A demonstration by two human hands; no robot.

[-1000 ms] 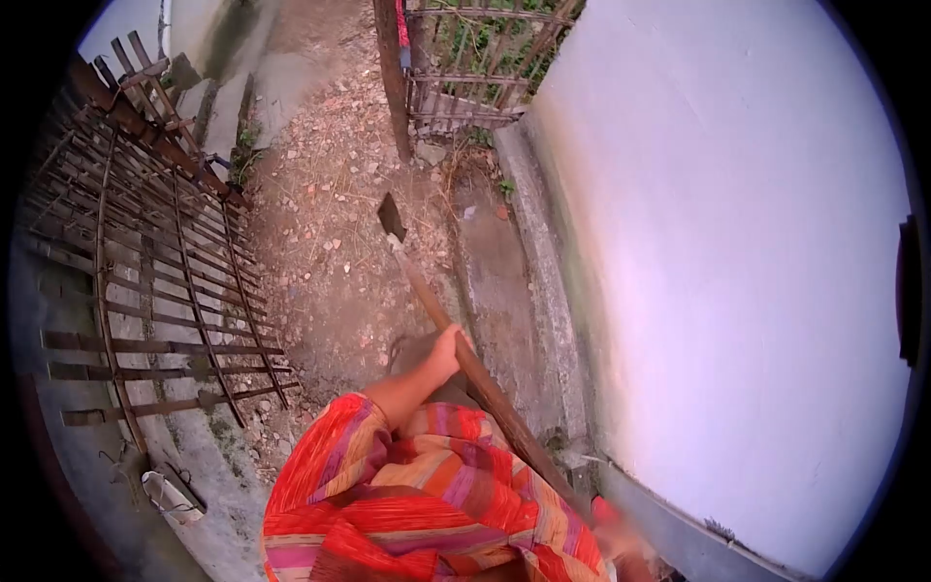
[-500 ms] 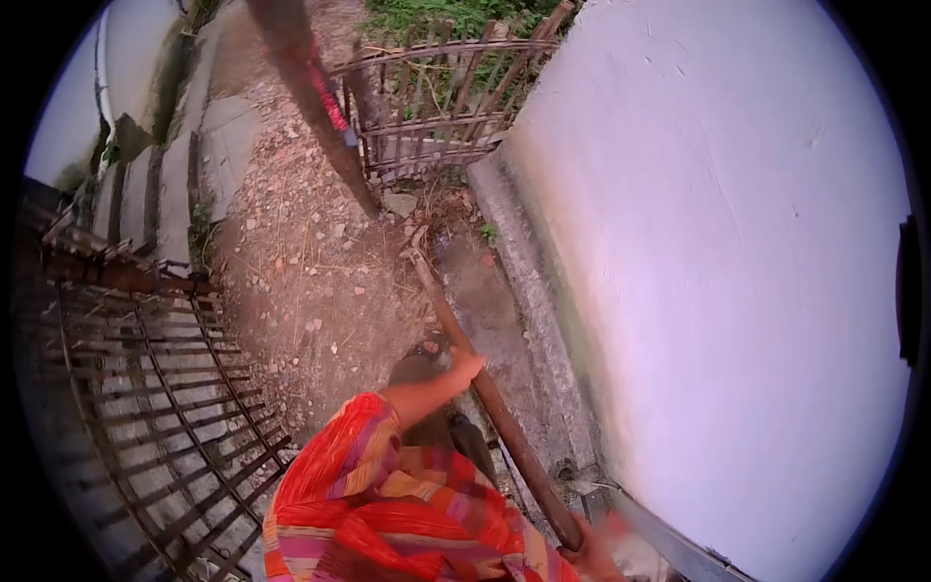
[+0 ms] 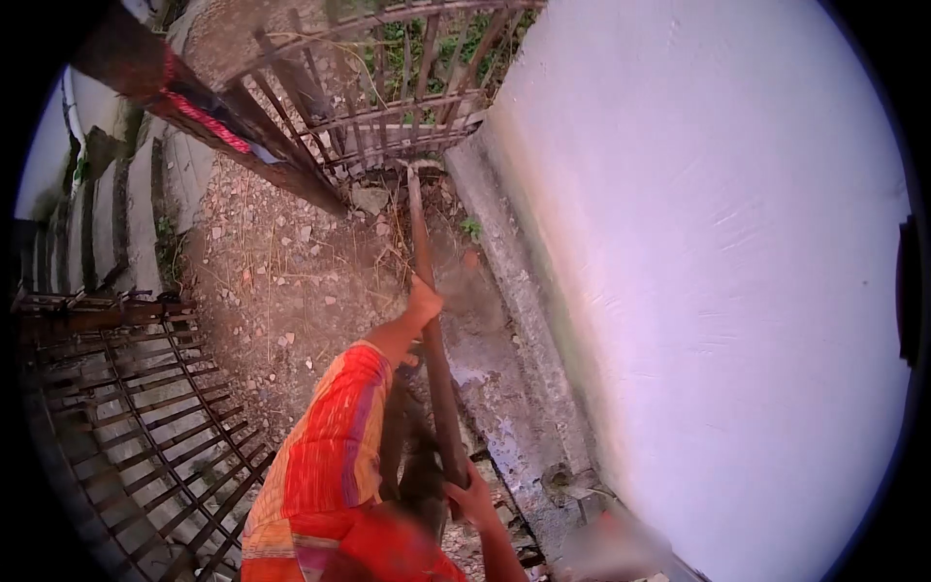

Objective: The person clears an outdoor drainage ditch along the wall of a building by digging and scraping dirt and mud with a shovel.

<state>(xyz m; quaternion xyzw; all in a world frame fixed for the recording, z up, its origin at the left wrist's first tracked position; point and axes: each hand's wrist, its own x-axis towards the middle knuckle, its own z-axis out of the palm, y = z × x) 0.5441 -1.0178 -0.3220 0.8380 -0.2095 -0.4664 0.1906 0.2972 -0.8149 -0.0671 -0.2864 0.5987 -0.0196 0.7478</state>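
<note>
A hoe with a long wooden handle (image 3: 438, 373) runs away from me, its narrow crosswise head (image 3: 419, 167) at the foot of the stick fence. My left hand (image 3: 422, 301) is wrapped round the middle of the handle, the arm stretched forward in a striped red sleeve. Near the handle's close end, my right hand (image 3: 472, 497) grips it too. Below the tool is a strip of damp dirt (image 3: 470, 296) beside the wall's footing. The head's exact shape is hard to make out against the debris.
A white wall (image 3: 698, 242) with a concrete ledge (image 3: 519, 301) stands at the right. Ahead are a stick fence (image 3: 398, 107) and a leaning wooden post (image 3: 233, 126) with a pink cloth strip. A slatted lattice (image 3: 155, 417) lies left, by gravelly ground (image 3: 281, 281).
The hoe has swung forward and its head now reaches the fence base. Both hands have moved forward with it, the right one also leftward. My view has shifted too.
</note>
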